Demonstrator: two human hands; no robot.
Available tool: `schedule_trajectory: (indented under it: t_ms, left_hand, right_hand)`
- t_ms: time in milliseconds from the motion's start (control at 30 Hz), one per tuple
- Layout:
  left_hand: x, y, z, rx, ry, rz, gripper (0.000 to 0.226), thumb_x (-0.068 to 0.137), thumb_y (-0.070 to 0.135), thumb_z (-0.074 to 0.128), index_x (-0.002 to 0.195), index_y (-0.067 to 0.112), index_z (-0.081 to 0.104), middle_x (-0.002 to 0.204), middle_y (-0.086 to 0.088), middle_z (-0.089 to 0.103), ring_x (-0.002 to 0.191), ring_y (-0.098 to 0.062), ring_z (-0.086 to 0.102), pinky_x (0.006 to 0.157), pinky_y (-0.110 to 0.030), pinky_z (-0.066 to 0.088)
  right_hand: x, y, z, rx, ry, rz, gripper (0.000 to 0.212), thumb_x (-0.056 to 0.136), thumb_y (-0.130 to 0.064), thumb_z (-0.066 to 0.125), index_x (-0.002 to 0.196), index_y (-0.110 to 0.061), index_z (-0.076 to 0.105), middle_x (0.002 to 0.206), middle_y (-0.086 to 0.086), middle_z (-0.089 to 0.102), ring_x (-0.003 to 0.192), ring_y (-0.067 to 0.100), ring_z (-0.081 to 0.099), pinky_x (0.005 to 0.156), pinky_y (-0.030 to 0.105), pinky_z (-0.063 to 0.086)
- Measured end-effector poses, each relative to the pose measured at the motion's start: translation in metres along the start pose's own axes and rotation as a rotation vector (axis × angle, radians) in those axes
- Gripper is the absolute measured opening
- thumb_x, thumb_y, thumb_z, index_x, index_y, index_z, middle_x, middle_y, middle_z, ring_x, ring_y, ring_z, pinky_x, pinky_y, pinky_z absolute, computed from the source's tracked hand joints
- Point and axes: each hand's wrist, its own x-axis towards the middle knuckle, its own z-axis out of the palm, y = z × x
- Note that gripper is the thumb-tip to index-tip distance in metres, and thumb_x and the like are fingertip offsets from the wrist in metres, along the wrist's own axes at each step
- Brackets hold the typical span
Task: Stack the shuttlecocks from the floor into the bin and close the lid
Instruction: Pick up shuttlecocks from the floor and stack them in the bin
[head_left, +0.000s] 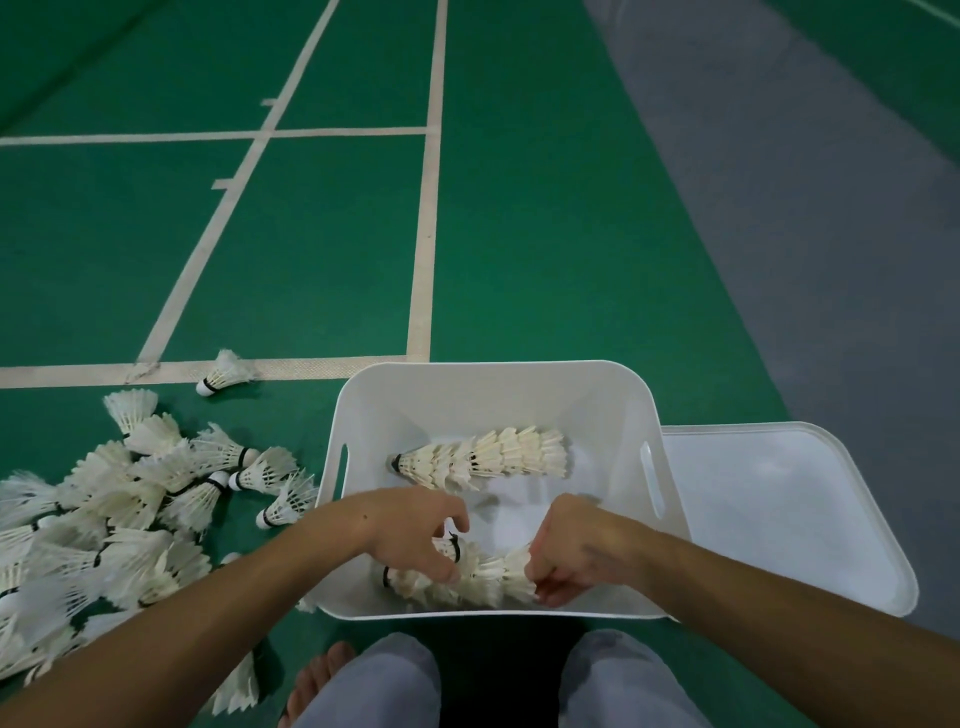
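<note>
Two hands gripped a nested shuttlecock stack (462, 574) at the bin's (493, 374) near wall: left hand (415, 535) around its cork end, right hand (566, 556) pinching the feathered end. Featherlight and crushable, it probably wanted holding by the corks.

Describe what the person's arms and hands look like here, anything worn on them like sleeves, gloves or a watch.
Both forearms are bare as far as the picture shows: no sleeves, gloves, watch or bracelets. The left hand and the right hand carry no rings that I can make out. A small dark mark sits on the left forearm near the wrist. Further down, light grey trousers and a bare foot show.
</note>
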Motion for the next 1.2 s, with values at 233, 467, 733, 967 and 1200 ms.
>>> schedule_trajectory:
  t_ms: [233,467,733,967,1200]
  left_hand:
    - [-0.013,-0.005,-0.015,-0.091,0.201,0.114,0.044,0.097,0.043,0.070,0.138,0.031,0.060,0.121,0.010,0.064,0.113,-0.008,0.060,0.094,-0.029,0.048]
    - [-0.021,-0.003,-0.014,-0.563,0.528,0.219,0.032,0.085,0.027,0.086,0.105,0.031,0.061,0.102,0.002,0.076,0.083,-0.019,0.073,0.080,-0.039,0.061]
    - [-0.026,0.016,-0.017,-0.826,0.681,0.283,0.042,0.079,0.012,0.092,0.101,0.007,0.057,0.100,-0.006,0.081,0.094,-0.029,0.078,0.084,-0.042,0.065]
    - [-0.006,0.010,-0.004,-0.557,0.521,0.192,0.031,0.083,0.025,0.090,0.099,0.026,0.064,0.096,0.005,0.077,0.081,-0.011,0.075,0.082,-0.043,0.063]
    - [0.014,0.016,0.005,0.095,-0.001,0.023,0.078,0.080,0.042,0.087,0.145,0.037,0.044,0.138,0.005,0.058,0.115,-0.021,0.059,0.099,-0.046,0.054]
  right_hand:
    - [-0.012,0.000,-0.007,-0.280,0.055,-0.062,0.026,0.084,-0.017,0.085,0.092,0.005,0.074,0.082,0.013,0.079,0.075,0.027,0.079,0.072,0.038,0.067]
    - [-0.044,-0.009,-0.012,-0.307,0.263,-0.386,0.039,0.101,-0.034,0.064,0.090,0.003,0.072,0.086,0.014,0.076,0.073,0.031,0.072,0.081,0.042,0.062]
    - [-0.051,-0.009,-0.011,0.687,-0.053,-0.366,0.027,0.096,-0.027,0.075,0.112,-0.006,0.073,0.107,0.014,0.075,0.101,0.030,0.075,0.094,0.046,0.062]
    - [-0.061,-0.008,-0.045,0.127,0.428,-0.547,0.017,0.091,-0.022,0.080,0.096,-0.008,0.072,0.090,0.013,0.077,0.076,0.022,0.071,0.075,0.039,0.062]
    - [-0.061,0.007,-0.032,-0.774,0.669,-0.372,0.011,0.096,-0.012,0.066,0.107,-0.011,0.064,0.100,0.011,0.070,0.074,0.023,0.060,0.067,0.030,0.049]
